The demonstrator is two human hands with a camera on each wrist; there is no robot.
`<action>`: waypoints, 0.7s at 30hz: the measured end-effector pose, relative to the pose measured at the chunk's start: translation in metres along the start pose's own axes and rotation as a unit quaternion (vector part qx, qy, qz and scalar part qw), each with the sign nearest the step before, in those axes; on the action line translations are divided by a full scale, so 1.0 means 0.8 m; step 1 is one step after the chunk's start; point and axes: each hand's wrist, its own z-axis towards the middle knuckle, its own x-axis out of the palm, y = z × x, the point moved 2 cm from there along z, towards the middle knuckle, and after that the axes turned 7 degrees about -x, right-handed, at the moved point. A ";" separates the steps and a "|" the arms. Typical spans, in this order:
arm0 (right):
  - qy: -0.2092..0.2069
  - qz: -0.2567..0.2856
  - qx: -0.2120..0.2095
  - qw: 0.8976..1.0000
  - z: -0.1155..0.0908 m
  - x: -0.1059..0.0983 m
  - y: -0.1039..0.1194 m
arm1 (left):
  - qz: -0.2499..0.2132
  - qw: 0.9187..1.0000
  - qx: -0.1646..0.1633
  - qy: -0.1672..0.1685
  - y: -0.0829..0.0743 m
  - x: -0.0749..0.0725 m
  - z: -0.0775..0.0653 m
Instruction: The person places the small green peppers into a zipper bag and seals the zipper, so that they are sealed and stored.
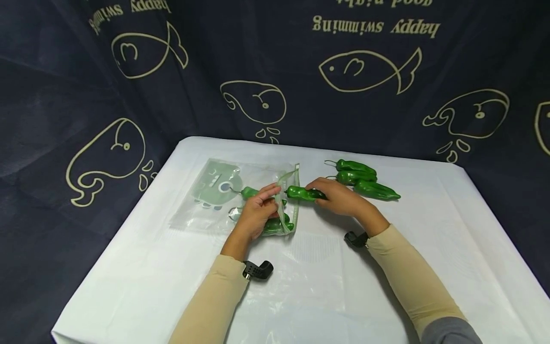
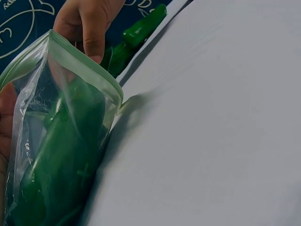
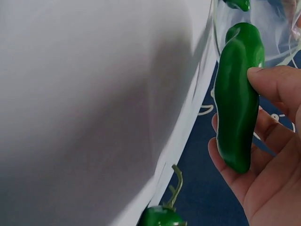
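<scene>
On the white, softly creased worktop (image 1: pixel 142 267) I see a clear plastic bag (image 1: pixel 215 191), thin and wrinkled, with a pale green cartoon print and a green strip along its mouth. Inside it lie several green peppers (image 1: pixel 275 227), long in shape, their smooth skin seen through the film. To the right, three loose peppers (image 1: pixel 354 177) lie close together, shiny and tapered, two of them with thin curved stems. The left hand (image 1: pixel 256 215) holds the bag near its mouth, with the fingers bent at the edge, and this mouth stands apart. The right hand (image 1: pixel 339 197) grips one green pepper (image 1: pixel 302 193) between thumb and fingers, with the front end of this pepper at the bag's mouth; I cannot tell how far it is inside. My right wrist view gives what the head view partly covers: the gripped pepper is glossy and a little wavy, with the thumb pressed on its side and the fingers on the other side. My left wrist view shows the green strip spread into a pointed shape, while only a part of the left fingers appears at its border. Behind the worktop, only the head view shows widely the dark cloth (image 1: pixel 301 48), printed with fish and whales.
</scene>
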 end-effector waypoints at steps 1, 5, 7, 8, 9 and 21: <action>0.001 0.001 0.001 1.000 0.002 0.002 0.000 | -0.002 1.000 -0.002 -0.001 0.000 0.000 0.000; 0.004 -0.002 0.002 1.000 0.009 0.008 0.000 | -0.004 1.000 -0.002 0.002 0.000 0.000 -0.001; 0.005 0.001 0.002 1.000 0.013 0.009 0.001 | -0.003 1.000 0.000 0.002 0.000 -0.001 -0.001; 0.006 0.001 0.001 1.000 0.015 0.010 0.002 | -0.001 1.000 0.001 0.002 0.000 -0.001 0.000; 0.006 0.004 0.001 1.000 0.018 0.010 0.002 | 0.000 1.000 0.002 0.002 0.000 -0.001 0.000; 0.011 0.029 -0.006 1.000 0.035 0.017 0.007 | -0.002 1.000 0.002 -0.002 0.001 -0.001 0.000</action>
